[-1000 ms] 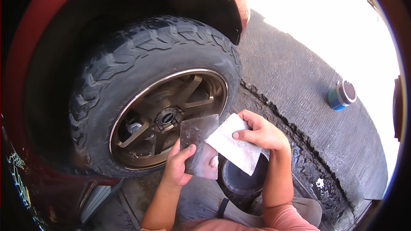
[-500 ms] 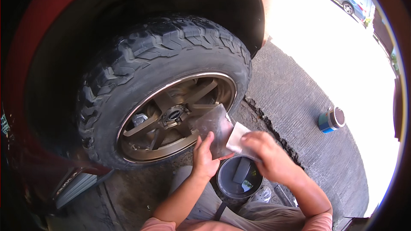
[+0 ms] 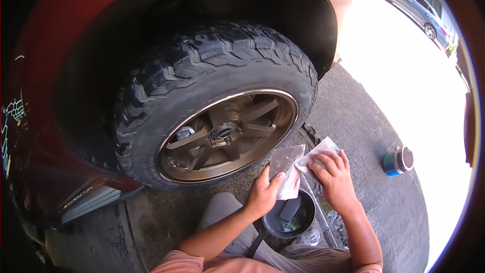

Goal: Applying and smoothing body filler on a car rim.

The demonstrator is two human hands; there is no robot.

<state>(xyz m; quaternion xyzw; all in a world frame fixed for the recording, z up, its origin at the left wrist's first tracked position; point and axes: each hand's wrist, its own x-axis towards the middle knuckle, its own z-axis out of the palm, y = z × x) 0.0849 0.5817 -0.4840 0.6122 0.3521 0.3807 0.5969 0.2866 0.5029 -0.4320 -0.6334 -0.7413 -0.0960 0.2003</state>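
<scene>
My left hand (image 3: pixel 262 192) is closed on a thin grey sheet (image 3: pixel 286 159), like sandpaper, with its thumb across the lower part. A paler, whitish part of it hangs below the thumb. In my right hand (image 3: pixel 334 178) is a smaller whitish sheet (image 3: pixel 319 150), pinched between fingers and thumb. The two sheets meet or overlap near the right thumb; whether they are joined I cannot tell. Beneath my hands stands a round black basin (image 3: pixel 312 218) of water with a dark rectangular block (image 3: pixel 290 209) in it. A bronze spoked wheel (image 3: pixel 222 172) with a chunky tyre (image 3: pixel 177 98) is just beyond.
The red car's body (image 3: pixel 55 121) arches over the wheel, with a grey side step (image 3: pixel 93 212) at lower left. A blue-labelled can (image 3: pixel 396 163) stands on the concrete (image 3: pixel 384 207) at right. Another car (image 3: pixel 409 5) is parked beyond the bright ground.
The view has shifted, so the wheel and can sit further right. My right hand has drawn away from the left, spreading the whitish sheet out beside the grey one.
</scene>
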